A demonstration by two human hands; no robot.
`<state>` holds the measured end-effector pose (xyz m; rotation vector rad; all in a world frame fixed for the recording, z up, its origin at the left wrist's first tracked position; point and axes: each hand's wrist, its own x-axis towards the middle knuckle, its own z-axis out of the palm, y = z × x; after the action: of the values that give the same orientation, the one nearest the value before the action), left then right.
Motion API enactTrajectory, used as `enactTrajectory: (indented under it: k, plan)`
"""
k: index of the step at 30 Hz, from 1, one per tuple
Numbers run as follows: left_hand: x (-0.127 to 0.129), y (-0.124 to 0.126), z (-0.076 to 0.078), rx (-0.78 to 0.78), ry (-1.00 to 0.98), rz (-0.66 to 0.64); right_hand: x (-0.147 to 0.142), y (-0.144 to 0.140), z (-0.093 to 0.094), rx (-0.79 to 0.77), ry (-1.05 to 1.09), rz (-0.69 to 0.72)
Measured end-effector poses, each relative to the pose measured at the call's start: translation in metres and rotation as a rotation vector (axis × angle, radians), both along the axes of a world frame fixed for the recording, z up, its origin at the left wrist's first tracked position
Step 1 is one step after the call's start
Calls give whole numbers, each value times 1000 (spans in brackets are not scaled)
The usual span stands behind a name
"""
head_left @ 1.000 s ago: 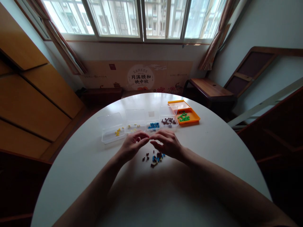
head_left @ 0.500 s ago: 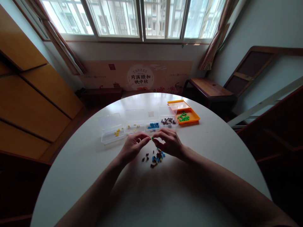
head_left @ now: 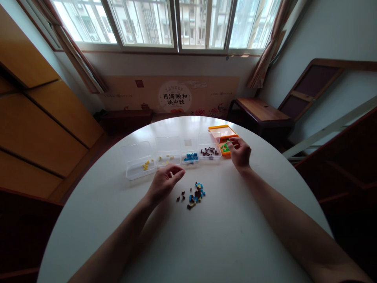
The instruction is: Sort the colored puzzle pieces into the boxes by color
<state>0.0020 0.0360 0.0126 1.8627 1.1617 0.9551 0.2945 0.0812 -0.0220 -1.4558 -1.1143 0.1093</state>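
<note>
At a round white table point(head_left: 235, 236), we stretch our right hand point(head_left: 240, 151), fingers curled, over the orange tray point(head_left: 219, 128) of green pieces point(head_left: 225, 147); whether it grips one, we cannot tell. Our left hand point(head_left: 163, 183) rests loosely curled, empty, beside the mixed pile point(head_left: 193, 194).

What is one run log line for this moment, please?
right hand over orange box, green pieces | left hand curled beside mixed pile

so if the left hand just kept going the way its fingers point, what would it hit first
Probably the clear box of blue pieces. The left hand points up and right across bare table, and that box lies nearest in that line, though depth is hard to judge.
</note>
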Motion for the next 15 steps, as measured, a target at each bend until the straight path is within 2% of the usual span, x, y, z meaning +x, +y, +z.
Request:
enactTrajectory:
  k: [4, 8, 12, 15]
  plan:
    - [0, 1, 0, 8, 26, -8, 8, 5, -6, -33, 65, -38]
    - [-1, -1, 4, 14, 93, -54, 2, 2, -2, -17, 66, -10]
    - [-8, -2, 10, 100, 264, -145, -11, -4, 3, 4, 45, 60]
    - [-15, -2, 15, 111, 396, -273, -20, -8, 5, 23, 2, 130]
